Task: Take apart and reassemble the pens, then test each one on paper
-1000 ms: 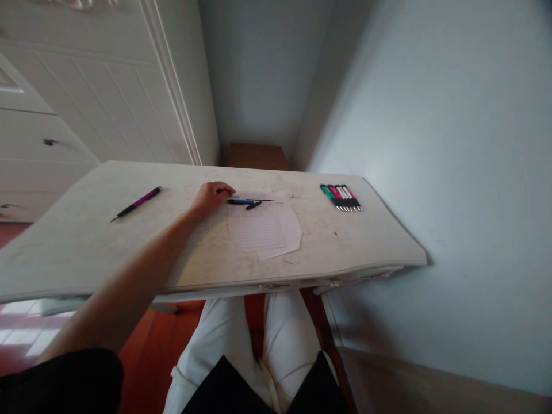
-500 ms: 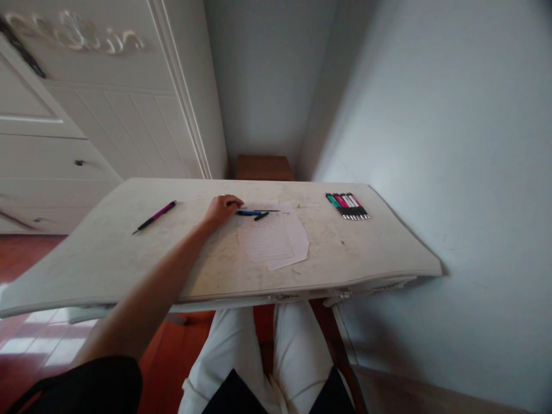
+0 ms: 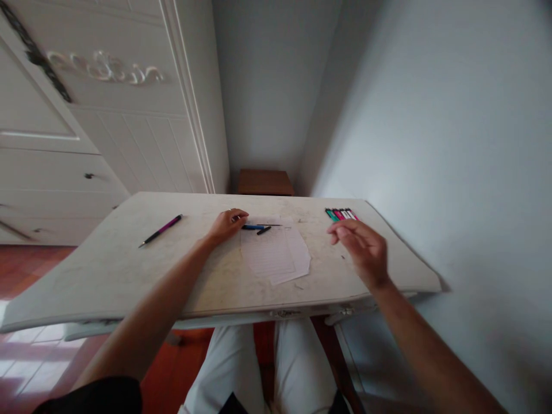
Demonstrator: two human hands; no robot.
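Note:
My left hand (image 3: 227, 225) rests on the desk with its fingers curled, a ring on one finger. A dark spot shows between the fingers; I cannot make out whether it is a part or shadow. Right beside its fingertips lies a blue pen barrel (image 3: 253, 227) on the paper sheets (image 3: 271, 256). A short black pen part (image 3: 264, 230) and a thin dark refill (image 3: 269, 225) lie close by. My right hand (image 3: 362, 244) hovers over the desk's right side, fingers loosely bent, nothing visible in them. It partly hides a row of several coloured pens (image 3: 340, 214).
A purple and black pen (image 3: 160, 231) lies at the left of the white desk (image 3: 107, 270). Beyond the desk stands a brown wooden box-like piece (image 3: 265, 181). A white cabinet (image 3: 142, 138) rises on the left, and a pale wall (image 3: 452, 144) borders the right.
My right hand has come into view from the lower right, covering part of the pen row. My left hand stays beside the blue barrel. The view has tilted slightly up.

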